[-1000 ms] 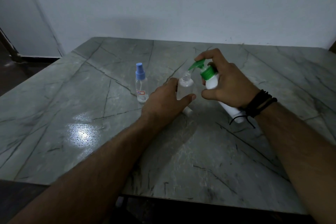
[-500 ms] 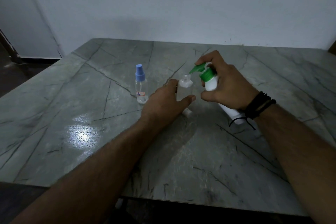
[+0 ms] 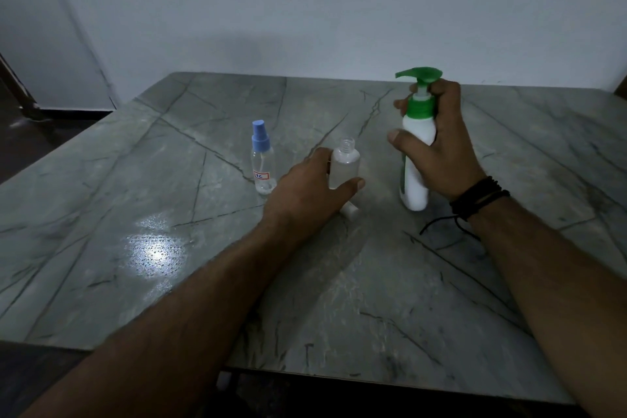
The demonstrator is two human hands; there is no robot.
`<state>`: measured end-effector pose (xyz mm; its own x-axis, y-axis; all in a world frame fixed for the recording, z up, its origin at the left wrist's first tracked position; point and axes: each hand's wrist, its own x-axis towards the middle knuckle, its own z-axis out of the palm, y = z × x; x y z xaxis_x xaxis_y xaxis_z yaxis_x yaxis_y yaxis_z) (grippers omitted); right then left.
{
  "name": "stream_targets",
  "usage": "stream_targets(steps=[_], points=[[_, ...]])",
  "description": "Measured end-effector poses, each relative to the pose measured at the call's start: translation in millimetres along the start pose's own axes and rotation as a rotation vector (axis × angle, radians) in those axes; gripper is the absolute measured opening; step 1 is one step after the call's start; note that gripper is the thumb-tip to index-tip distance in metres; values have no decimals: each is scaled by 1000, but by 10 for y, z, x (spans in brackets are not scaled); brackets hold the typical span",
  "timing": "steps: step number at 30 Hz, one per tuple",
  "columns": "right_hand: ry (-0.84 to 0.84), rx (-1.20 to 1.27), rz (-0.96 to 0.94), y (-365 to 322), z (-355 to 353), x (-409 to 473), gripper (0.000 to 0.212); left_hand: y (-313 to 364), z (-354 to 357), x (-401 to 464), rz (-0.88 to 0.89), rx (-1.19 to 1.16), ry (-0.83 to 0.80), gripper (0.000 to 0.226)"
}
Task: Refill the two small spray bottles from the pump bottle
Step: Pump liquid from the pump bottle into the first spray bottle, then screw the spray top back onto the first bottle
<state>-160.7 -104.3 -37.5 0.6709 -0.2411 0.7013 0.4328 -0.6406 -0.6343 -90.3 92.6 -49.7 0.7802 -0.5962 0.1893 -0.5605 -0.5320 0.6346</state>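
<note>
- My right hand [image 3: 441, 153] grasps the white pump bottle [image 3: 418, 159] round its body, fingers curled near the green collar; the bottle is upright, well right of the open bottle, its green pump head [image 3: 420, 75] pointing left; whether its base touches the table [image 3: 169, 214] I cannot tell
- My left hand [image 3: 305, 193] holds the uncapped small spray bottle [image 3: 344, 168] between thumb and fingers; it stands upright on the marble, its threaded neck bare
- A small white cap [image 3: 349, 210] lies just below that hand
- The second spray bottle [image 3: 262, 163], blue sprayer on, stands untouched left of the left hand
- A black cord bracelet [image 3: 478, 197] circles my right wrist
</note>
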Motion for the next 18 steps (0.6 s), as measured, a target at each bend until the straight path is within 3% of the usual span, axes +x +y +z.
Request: stream_targets(steps=[18], points=[[-22, 80, 125, 78, -42, 23, 54, -26, 10, 26, -7, 10, -18, 63]])
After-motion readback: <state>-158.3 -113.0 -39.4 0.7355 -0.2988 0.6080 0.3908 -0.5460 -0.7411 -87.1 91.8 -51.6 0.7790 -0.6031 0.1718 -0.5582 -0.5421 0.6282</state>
